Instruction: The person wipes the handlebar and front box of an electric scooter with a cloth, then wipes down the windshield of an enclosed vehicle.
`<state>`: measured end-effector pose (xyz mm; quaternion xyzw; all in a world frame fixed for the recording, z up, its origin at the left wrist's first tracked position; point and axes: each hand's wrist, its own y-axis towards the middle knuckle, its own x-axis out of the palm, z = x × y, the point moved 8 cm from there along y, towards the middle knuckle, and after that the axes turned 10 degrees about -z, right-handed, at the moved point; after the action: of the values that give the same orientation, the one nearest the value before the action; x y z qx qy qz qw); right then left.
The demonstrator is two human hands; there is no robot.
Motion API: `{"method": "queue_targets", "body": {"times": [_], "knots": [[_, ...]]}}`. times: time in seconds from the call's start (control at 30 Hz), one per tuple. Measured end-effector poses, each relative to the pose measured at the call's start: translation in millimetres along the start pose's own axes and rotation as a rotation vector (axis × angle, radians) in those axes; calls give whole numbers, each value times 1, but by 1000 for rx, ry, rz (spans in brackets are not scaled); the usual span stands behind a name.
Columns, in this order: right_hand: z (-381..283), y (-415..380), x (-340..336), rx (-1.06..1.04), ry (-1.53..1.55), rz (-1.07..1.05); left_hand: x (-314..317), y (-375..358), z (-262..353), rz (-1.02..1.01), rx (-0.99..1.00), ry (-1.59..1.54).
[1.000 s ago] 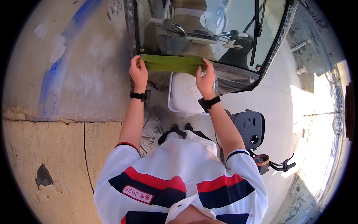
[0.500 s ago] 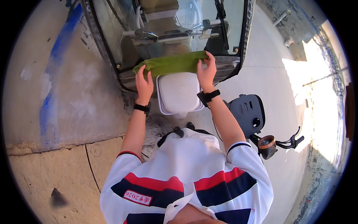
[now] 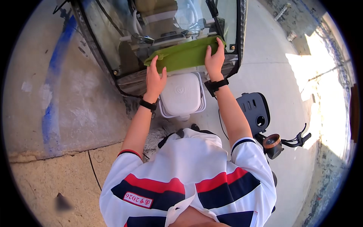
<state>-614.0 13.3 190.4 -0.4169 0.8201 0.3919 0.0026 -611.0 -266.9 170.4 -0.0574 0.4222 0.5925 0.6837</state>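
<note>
A folded green cloth [image 3: 181, 55] is stretched between my two hands, in front of the windshield [image 3: 166, 22] of a covered vehicle. At its left end my left hand [image 3: 154, 81] grips the edge between thumb and fingers. My right hand [image 3: 215, 60] pinches the right end, slightly higher, so the cloth slants upward to the right. Below it, between my forearms, stands a white lidded bucket [image 3: 181, 94] with a rim-like handle around it. Black bands circle both wrists.
A dark grey scooter front [image 3: 252, 111] with a round headlamp [image 3: 272, 143] and handlebar [image 3: 302, 139] stands to my right. A wiper arm [image 3: 216, 19] lies on the windshield. Concrete floor [image 3: 87, 117] with a blue paint streak [image 3: 56, 72] spreads at the left.
Both hands have moved up and to the right with the green cloth, which now tilts more and shows more of its face. The view has shifted slightly.
</note>
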Motion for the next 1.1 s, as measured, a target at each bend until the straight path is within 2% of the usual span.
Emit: {"method": "queue_targets", "body": {"times": [0.17, 0.33, 0.4, 0.57, 0.73, 0.87, 1.0, 1.1], "knots": [[3, 13, 0, 15, -129, -19, 25, 17, 20, -85, 11, -11], [0, 20, 5, 39, -156, 68, 33, 30, 26, -24, 43, 55], [-11, 24, 18, -71, -195, 49, 30, 33, 23, 10, 42, 111], [-62, 29, 61, -284, -255, -63, 0, 34, 0, 101, -20, 268], [-119, 11, 109, -455, -247, -214, -53, 26, -46, 190, -212, 367], [-151, -8, 137, -576, -107, -355, -91, 11, -78, 261, -309, 346], [-142, -6, 142, -583, -113, -289, -102, 2, -91, 264, -330, 304], [-132, 2, 132, -490, -120, -215, -97, 5, -89, 258, -319, 297]]}}
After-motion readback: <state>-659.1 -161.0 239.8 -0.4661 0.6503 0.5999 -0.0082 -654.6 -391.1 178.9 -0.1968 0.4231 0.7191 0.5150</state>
